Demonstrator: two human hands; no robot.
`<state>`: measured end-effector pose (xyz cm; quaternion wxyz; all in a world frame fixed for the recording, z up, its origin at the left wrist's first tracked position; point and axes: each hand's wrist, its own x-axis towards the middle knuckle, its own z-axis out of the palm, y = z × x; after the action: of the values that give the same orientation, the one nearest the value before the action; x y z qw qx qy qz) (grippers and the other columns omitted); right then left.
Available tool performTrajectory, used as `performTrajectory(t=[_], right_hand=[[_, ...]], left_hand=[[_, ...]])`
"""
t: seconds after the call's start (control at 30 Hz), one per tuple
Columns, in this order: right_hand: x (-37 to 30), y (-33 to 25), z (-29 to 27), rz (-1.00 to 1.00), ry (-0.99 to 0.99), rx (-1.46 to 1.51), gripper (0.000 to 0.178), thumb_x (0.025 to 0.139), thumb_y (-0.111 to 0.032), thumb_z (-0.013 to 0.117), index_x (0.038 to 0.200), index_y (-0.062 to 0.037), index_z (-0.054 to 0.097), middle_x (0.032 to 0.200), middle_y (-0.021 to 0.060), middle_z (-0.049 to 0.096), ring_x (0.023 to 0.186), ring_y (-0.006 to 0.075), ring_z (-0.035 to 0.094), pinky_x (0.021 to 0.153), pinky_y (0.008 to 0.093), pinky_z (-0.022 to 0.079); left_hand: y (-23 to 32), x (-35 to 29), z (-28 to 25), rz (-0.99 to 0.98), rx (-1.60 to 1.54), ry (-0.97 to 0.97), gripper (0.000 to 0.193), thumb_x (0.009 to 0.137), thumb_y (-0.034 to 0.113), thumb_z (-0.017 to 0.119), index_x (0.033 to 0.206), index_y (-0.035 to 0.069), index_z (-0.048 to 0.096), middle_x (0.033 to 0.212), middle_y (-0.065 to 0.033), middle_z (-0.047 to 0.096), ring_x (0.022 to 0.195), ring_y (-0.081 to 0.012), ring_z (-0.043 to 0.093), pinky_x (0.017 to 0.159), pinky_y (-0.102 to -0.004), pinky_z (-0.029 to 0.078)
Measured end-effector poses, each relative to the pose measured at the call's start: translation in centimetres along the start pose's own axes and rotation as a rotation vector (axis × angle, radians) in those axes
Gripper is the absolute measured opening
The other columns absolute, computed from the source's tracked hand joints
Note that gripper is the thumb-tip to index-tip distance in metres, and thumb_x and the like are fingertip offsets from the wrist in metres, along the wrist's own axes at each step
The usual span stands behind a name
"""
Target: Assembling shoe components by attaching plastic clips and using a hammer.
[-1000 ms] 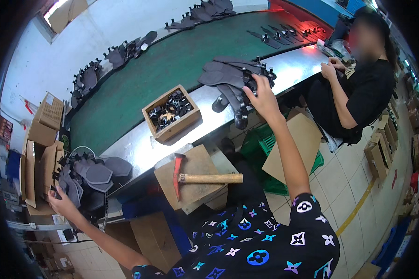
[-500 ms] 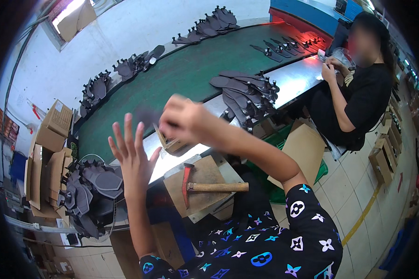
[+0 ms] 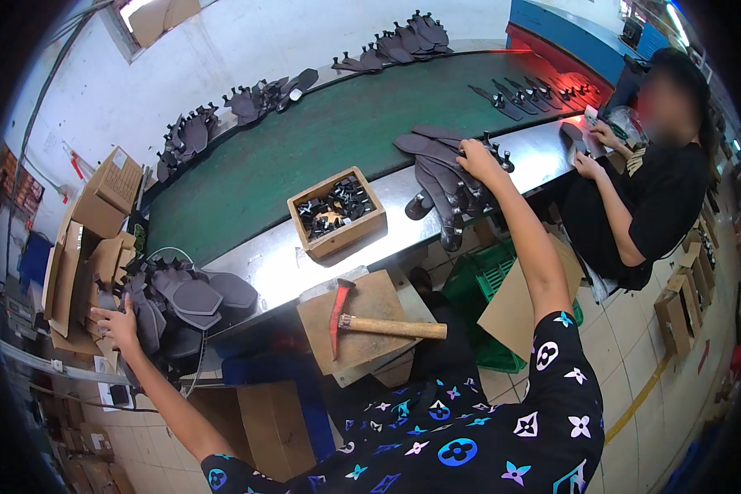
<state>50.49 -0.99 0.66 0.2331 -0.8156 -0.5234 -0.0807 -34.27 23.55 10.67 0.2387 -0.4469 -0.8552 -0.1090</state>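
Note:
My right hand [image 3: 480,161] is stretched out over a pile of dark grey shoe insoles [image 3: 443,174] with shiny dark fittings on their ends. Its fingers are closed on an insole at the top of the pile, partly hidden by the hand. My left hand [image 3: 118,325] reaches to the far left, fingers apart, beside a wire basket of plain dark insoles [image 3: 196,298]; whether it touches one is hard to see. In front of me a hammer [image 3: 391,326] with a red head and wooden handle lies on a worn board [image 3: 313,317].
A wooden box [image 3: 340,239] of small black parts stands on the metal ledge. Behind runs a green conveyor belt [image 3: 263,193], with insoles along its far edge. Cardboard boxes [image 3: 107,198] stand at left. A co-worker [image 3: 634,173] sits at right near a green crate [image 3: 490,276].
My right hand has moved right from above the wooden box to the insole pile. My left hand has swung down and left to the wire basket. The wooden box is now uncovered.

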Motion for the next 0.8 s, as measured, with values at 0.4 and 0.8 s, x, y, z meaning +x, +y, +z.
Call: performTrajectory(t=[0.4,0.8], right_hand=[[-9.2,-29.8,-12.1,0.215,-0.448,1.902,0.026,0.097,-0.022,0.066,0.108,-0.0018,0.055,0.080,0.0094,0.062,0.061,0.0170,0.062,0.054,0.0292,0.055],[-29.7,-21.5,-3.3,-0.093,-0.305,0.229,0.085,0.076,-0.048,0.080,0.139,-0.0051,0.043,0.126,0.0246,0.054,0.087,0.0394,0.069,0.064,0.0448,0.055]], left_hand=[[9.4,-23.8,-21.8,1.013,-1.035,-0.078,0.122,0.071,0.046,0.085,0.158,0.000,0.013,0.164,-0.0252,0.012,0.153,-0.0393,0.008,0.123,-0.0515,0.010],[6.1,-37.1,-23.3,0.365,-1.949,-0.865,0.061,0.100,0.006,0.056,0.152,0.000,0.024,0.137,-0.0190,0.051,0.111,-0.0252,0.062,0.099,-0.0377,0.049]])
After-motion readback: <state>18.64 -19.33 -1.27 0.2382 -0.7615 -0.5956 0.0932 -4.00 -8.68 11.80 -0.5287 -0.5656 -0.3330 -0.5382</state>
